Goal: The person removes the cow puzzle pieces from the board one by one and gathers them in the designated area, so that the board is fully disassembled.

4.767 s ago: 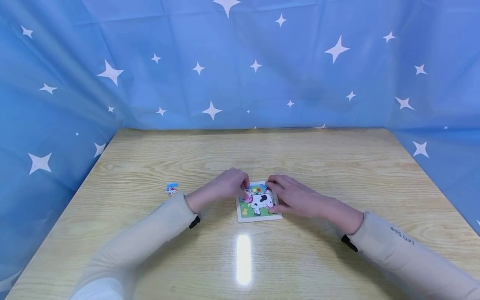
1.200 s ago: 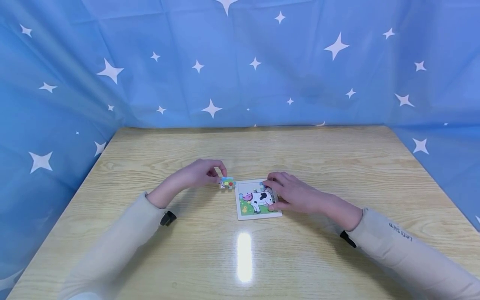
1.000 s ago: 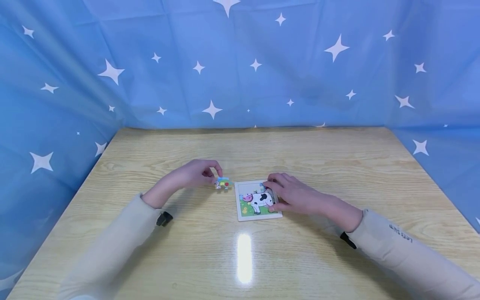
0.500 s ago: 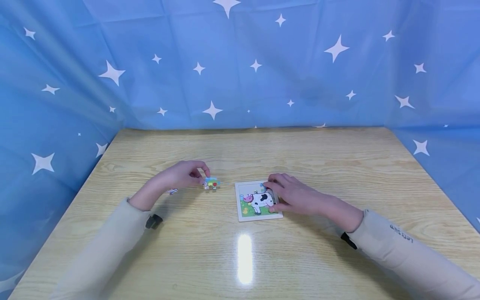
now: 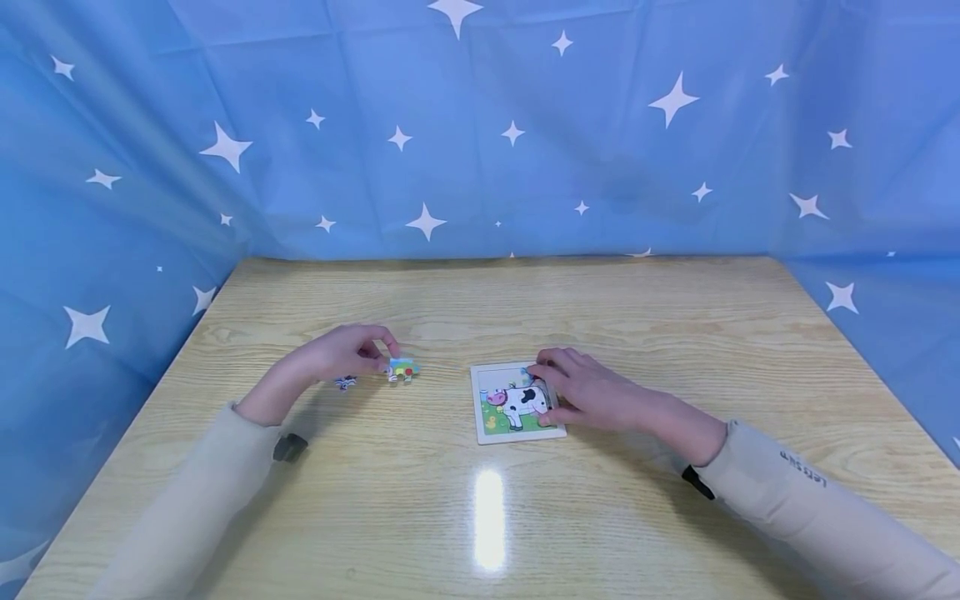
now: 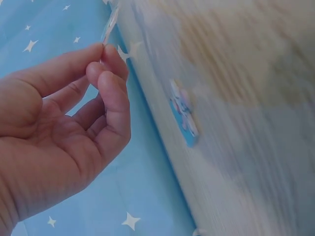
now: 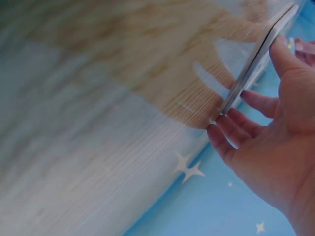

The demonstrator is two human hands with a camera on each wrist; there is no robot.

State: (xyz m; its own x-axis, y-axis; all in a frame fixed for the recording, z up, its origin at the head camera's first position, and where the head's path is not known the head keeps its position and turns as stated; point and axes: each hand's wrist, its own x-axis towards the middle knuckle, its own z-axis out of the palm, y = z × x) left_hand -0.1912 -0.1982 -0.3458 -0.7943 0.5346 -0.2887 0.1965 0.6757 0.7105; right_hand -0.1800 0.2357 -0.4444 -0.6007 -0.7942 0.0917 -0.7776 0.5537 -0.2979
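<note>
In the head view my left hand (image 5: 348, 350) pinches a jigsaw piece (image 5: 403, 369) with blue, yellow and red on it, a little above the table. Left of it a second jigsaw piece (image 5: 345, 382) lies loose on the wood, partly hidden by the hand; the left wrist view shows this loose piece (image 6: 184, 115) below the fingers. To the right lies a square cow puzzle board (image 5: 517, 408) with a pale bare area along its top. My right hand (image 5: 588, 392) holds the board's right side, thumb near the lower corner, fingers at the upper one.
The wooden table (image 5: 615, 517) reaches back to a blue star-printed curtain (image 5: 480, 167), which also hangs along both sides. A bright light reflection (image 5: 489, 517) shows on the tabletop in front of the board.
The flower-coloured jigsaw piece, in the board's top at first, has come out in my left hand and moved left, away from the board. My right hand and the board stay in place.
</note>
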